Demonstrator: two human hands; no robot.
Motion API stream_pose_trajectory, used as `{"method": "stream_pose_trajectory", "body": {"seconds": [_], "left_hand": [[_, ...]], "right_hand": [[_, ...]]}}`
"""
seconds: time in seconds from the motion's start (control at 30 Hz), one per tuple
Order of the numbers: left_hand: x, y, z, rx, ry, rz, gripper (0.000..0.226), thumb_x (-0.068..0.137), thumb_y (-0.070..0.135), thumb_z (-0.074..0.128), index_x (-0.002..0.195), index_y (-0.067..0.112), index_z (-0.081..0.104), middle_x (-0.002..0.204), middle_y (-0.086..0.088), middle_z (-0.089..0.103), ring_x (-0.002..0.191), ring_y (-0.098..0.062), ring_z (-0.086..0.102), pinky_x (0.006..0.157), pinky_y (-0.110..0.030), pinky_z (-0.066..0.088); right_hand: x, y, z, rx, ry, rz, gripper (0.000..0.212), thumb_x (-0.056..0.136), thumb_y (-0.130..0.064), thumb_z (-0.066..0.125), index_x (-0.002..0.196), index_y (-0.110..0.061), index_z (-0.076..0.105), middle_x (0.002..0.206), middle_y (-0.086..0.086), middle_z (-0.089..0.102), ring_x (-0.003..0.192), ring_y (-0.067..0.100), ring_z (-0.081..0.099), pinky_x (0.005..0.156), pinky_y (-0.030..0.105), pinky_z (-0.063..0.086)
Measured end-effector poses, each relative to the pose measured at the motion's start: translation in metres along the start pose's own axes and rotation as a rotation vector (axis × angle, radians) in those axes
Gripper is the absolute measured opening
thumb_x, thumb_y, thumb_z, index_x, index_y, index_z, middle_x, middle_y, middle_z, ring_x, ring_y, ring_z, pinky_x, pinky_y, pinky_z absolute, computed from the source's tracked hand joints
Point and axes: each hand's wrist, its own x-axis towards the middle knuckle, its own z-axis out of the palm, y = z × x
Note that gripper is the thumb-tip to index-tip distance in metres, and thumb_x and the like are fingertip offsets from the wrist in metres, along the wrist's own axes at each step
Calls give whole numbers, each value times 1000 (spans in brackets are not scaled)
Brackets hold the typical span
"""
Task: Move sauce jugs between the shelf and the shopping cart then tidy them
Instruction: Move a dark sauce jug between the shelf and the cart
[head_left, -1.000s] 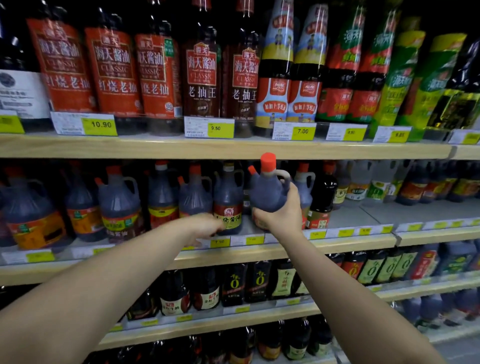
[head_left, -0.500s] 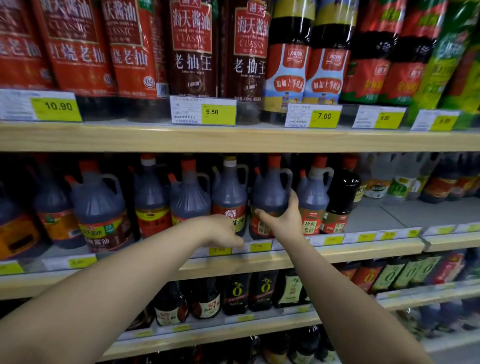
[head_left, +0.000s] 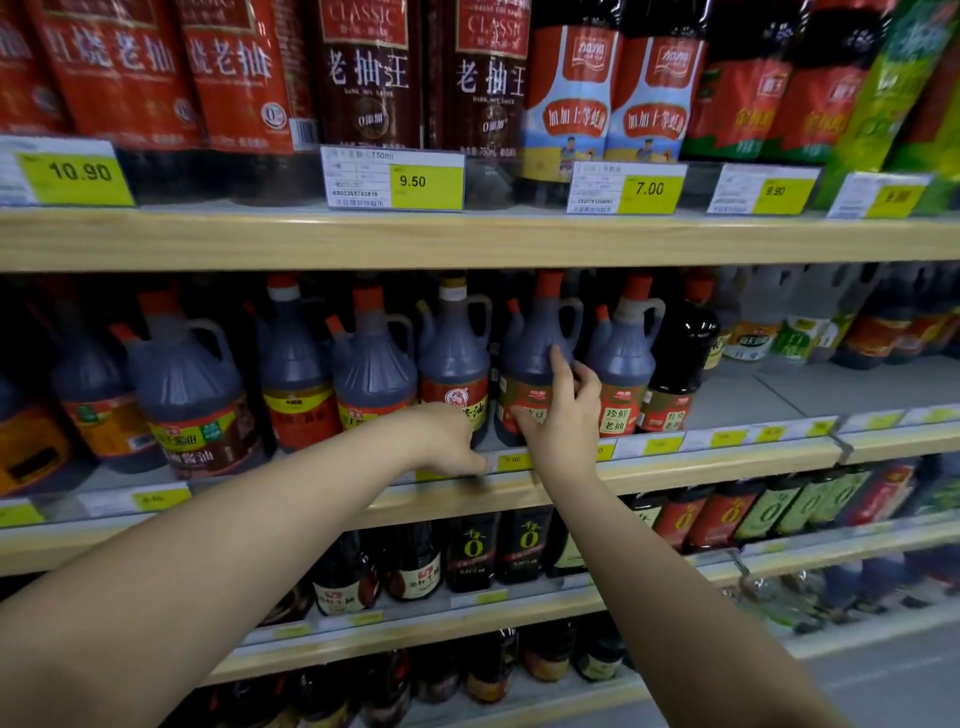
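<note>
Shelf (head_left: 467, 241): right hand (head_left: 563, 421) touching jug (head_left: 535, 358).

Two bare hands reach in: the left hand (head_left: 449, 439) and the right hand (head_left: 563, 415). Four wooden shelf boards show, the top wooden shelf board (head_left: 467, 239) highest. On the board below it, six dark handled plastic sauce jugs (head_left: 535, 358) with red or orange caps stand clearly in front; others behind are blurred. Five white-and-yellow price tags (head_left: 392, 178) line the top board's edge.
</note>
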Motion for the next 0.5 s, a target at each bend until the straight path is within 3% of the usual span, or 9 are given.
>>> {"method": "stream_pose_trajectory", "body": {"seconds": [0.17, 0.27, 0.43, 0.5], "left_hand": [[0, -1, 1, 19, 10, 10, 44, 88, 51, 47, 74, 11, 58, 64, 0, 47, 74, -23, 51, 55, -27, 35], [0, -3, 2, 6, 2, 10, 43, 88, 49, 47, 74, 11, 60, 66, -1, 49, 73, -23, 51, 58, -28, 36], [-15, -5, 3, -136, -6, -1, 39, 90, 44, 48, 89, 10, 67, 87, -5, 61, 83, -22, 55, 65, -28, 41], [-28, -8, 9, -286, 19, -18, 32, 90, 40, 51, 94, 14, 68, 101, -4, 65, 94, -21, 58, 76, -30, 47]], "right_hand": [[5, 1, 8, 55, -58, 39, 81, 83, -11, 68, 148, -21, 23, 138, 19, 35, 119, 35, 47, 89, 44, 49], [6, 3, 9, 78, -87, 50, 80, 84, -10, 66, 149, -21, 20, 140, 19, 32, 116, 34, 49, 86, 40, 50], [-4, -6, -3, 43, -102, 64, 67, 87, -8, 60, 146, -11, 28, 139, 21, 37, 126, 34, 41, 99, 39, 41], [-17, -11, -18, 50, -145, 78, 57, 89, -12, 59, 141, -9, 37, 135, 17, 43, 125, 31, 42, 98, 37, 39]]}}
